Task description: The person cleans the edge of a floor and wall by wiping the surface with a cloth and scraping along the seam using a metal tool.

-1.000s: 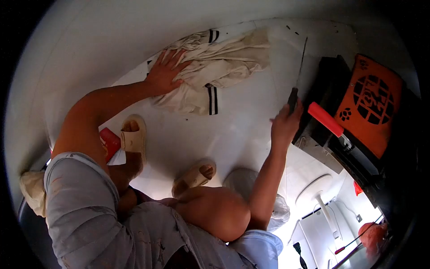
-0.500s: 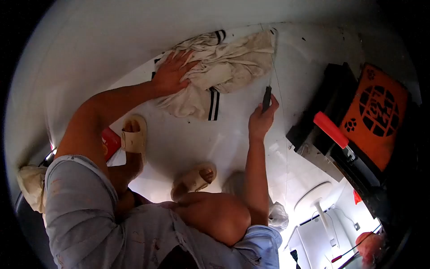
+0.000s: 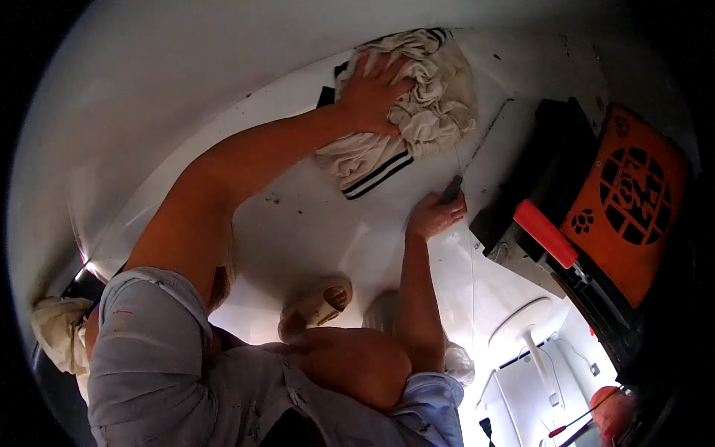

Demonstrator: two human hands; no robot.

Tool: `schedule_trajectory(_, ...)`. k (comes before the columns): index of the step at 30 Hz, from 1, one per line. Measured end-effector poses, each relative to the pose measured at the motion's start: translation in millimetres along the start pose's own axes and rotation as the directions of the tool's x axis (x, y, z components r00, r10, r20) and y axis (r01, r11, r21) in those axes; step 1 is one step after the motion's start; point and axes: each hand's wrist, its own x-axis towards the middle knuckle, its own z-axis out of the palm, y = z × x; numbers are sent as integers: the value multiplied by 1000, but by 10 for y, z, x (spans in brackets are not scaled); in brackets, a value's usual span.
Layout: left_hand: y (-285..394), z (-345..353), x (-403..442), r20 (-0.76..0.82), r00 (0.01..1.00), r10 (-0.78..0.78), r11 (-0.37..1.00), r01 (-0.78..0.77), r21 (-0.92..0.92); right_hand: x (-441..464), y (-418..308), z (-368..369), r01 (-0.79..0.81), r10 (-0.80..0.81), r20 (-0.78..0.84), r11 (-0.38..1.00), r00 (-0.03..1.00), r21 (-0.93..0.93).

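Note:
My left hand (image 3: 372, 95) presses flat, fingers spread, on a crumpled beige cloth (image 3: 436, 119) lying on the pale floor. The cloth has black-and-white striped bands and looks like a garment. My right hand (image 3: 438, 216), below the cloth's right side, is closed around the dark handle of a long thin tool (image 3: 453, 188). A thin dark line runs up and right from the handle and appears to be its shaft. I cannot make out the kind of tip.
At right stands a dark box-like unit with an orange cut-out panel (image 3: 596, 216) and a red-handled tool (image 3: 546, 233). A white round-based stand (image 3: 521, 324) is at lower right. A sandal (image 3: 316, 305) is on my foot. Dark specks mark the floor.
My left hand has pushed the cloth to the right, bunching it up. My right hand has lowered slightly, and the tool has swung from upright to pointing up and right.

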Motion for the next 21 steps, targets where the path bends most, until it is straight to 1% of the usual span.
schedule_trajectory(2, 51, 86, 194, -13, 988, 154, 988, -154, -30, 17, 5, 13, -50, 50, 26, 999, 998, -6)
schedule_trajectory(3, 33, 134, 237, -80, 953, 293, 948, -301, -106, 42, 32, 33, 35, -35, -29, 999, 999, -12)
schedule_trajectory(4, -11, 178, 282, -53, 966, 254, 927, -258, -272, 43, 61, 46, 23, -23, -25, 1000, 999, 0)
schedule_trajectory(6, -61, 172, 361, 19, 981, 194, 804, -148, -576, 37, 75, 63, -1, 2, -23, 1000, 1000, 19)
schedule_trajectory(7, -66, 183, 424, -174, 976, 132, 808, -208, -552, 34, 82, 89, 3, -2, -24, 1000, 1000, 25)
schedule_trajectory(8, -48, 139, 502, -225, 974, -9, 756, -141, -639, 38, 70, 88, 7, -6, -24, 1000, 1000, 27)
schedule_trajectory(10, 20, -61, 701, -262, 918, -296, 596, -37, -802, 45, 58, 46, -5, 5, -9, 1000, 1000, 30)
schedule_trajectory(11, 48, -106, 852, -257, 910, -325, 490, -70, -869, 56, 27, 21, -18, 18, 6, 999, 1000, 37)
schedule_trajectory(13, 71, 205, 1385, -439, 823, -360, 624, -137, -769, 56, -6, 3, -46, 45, 25, 998, 999, 50)
schedule_trajectory(14, 99, 479, 1630, -614, 729, -302, 823, -126, -554, 58, 1, 6, -38, 37, 31, 998, 999, 51)
schedule_trajectory(15, 245, 189, 1643, -284, 923, -260, 812, 50, -582, 61, 22, 16, -31, 29, 34, 998, 999, 50)
schedule_trajectory(18, 524, 164, 1790, -265, 956, -126, 969, 61, -240, 43, 43, 3, -37, 35, 42, 998, 999, 43)
schedule_trajectory(19, 566, 190, 1786, -241, 967, -87, 987, 51, -151, 53, 29, 1, -40, 38, 42, 998, 998, 44)
schedule_trajectory(21, 651, 302, 1727, -185, 983, -8, 999, 15, 34, 52, 80, 17, 13, -14, 24, 999, 1000, 42)
